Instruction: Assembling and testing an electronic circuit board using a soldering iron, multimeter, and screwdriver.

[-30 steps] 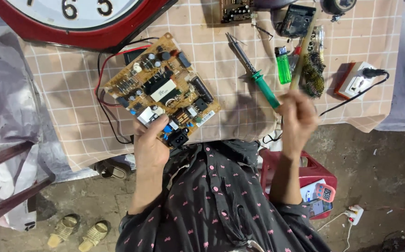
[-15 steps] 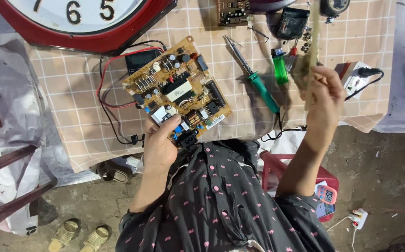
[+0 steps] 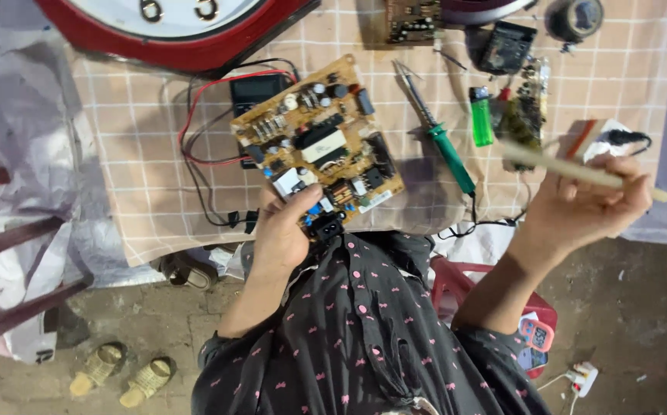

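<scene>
- The tan circuit board point(image 3: 318, 150) sits tilted on the checked cloth point(image 3: 149, 200), its near corner at the table's front edge.
- Your left hand point(image 3: 281, 230) clamps that corner, thumb pressed on top.
- Your right hand point(image 3: 583, 207) is curled around a pale wooden stick point(image 3: 579, 170), raised off to the right.
- Between them lie the green-handled soldering iron point(image 3: 445, 142) and a green lighter point(image 3: 481, 117).
- A red-rimmed clock point(image 3: 187, 38) is at the far left.

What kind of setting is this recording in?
Probably a small electronics repair bench: a bare circuit board in the left hand, a green-handled soldering iron on the checked cloth, and more boards and parts lying about.
</scene>
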